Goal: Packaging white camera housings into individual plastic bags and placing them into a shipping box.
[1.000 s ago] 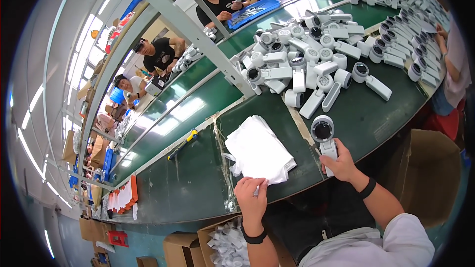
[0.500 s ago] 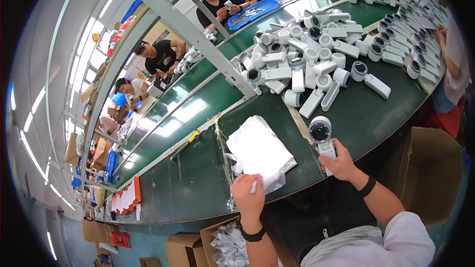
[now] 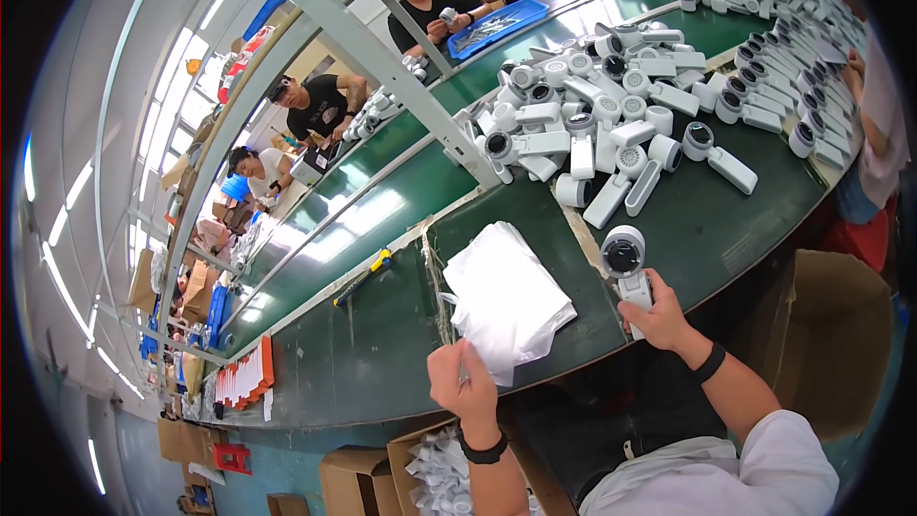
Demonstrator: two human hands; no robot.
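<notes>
Right hand (image 3: 659,313)'s wrapped round the white gadget (image 3: 626,253) by its handle, near edge of the desk (image 3: 334,363); probably light, stiff, best held there. Left hand (image 3: 465,384)'s curled at the soft-looking, likely slippery bags (image 3: 506,291), can't tell if pinching.

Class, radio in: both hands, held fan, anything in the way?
Left hand at near edge of white plastic bags, pinch unclear. Right hand gripping handheld fan by its handle. Fan pile beyond, touching neither hand.
</notes>
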